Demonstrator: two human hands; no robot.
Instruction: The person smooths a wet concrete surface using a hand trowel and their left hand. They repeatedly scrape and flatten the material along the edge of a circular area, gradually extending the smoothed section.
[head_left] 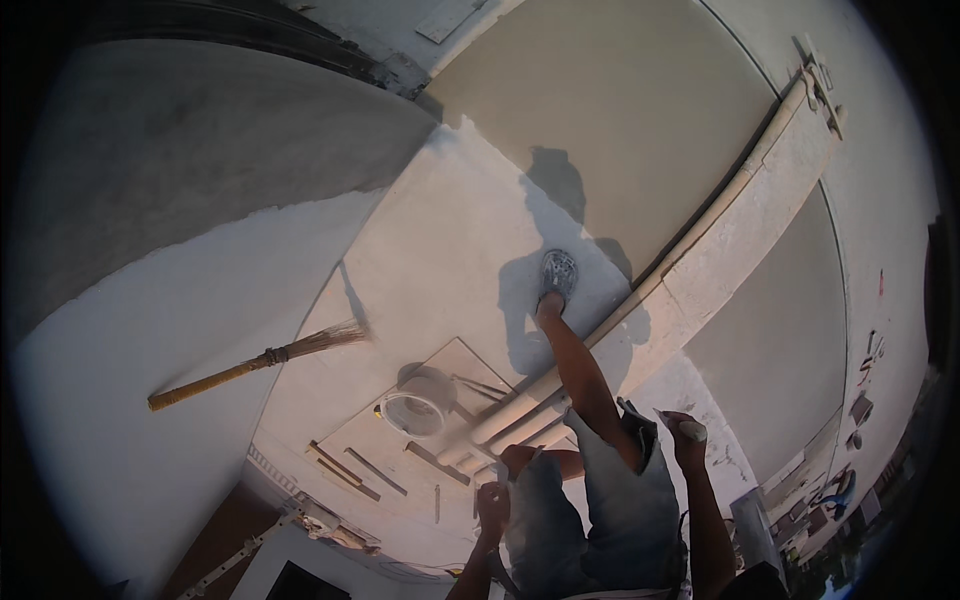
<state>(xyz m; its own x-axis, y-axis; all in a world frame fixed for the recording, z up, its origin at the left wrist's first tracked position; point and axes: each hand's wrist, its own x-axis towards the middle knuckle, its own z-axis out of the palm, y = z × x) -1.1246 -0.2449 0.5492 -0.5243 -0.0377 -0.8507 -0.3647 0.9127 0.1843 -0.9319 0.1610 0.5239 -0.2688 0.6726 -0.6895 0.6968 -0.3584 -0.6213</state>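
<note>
My right hand [687,440] is closed round a small tool with a pale, rounded handle [693,430]; a thin pointed end sticks out past the fingers, and its kind is not clear. It is held beside my right knee. My left hand [492,508] is curled closed next to my left thigh, and whatever lies inside its fingers is hidden. My right leg [585,385] stretches forward, with a speckled grey clog [559,274] on the pale floor. Near my left hand lie several thin strips [375,472] and a white bucket [414,412].
A long pale plank [735,225] with rounded edging runs from my legs to the far right. A straw broom [260,367] leans at the left wall [160,300], partly coated grey. Smooth grey coating [610,90] covers the area ahead. Scattered tools [868,355] lie far right.
</note>
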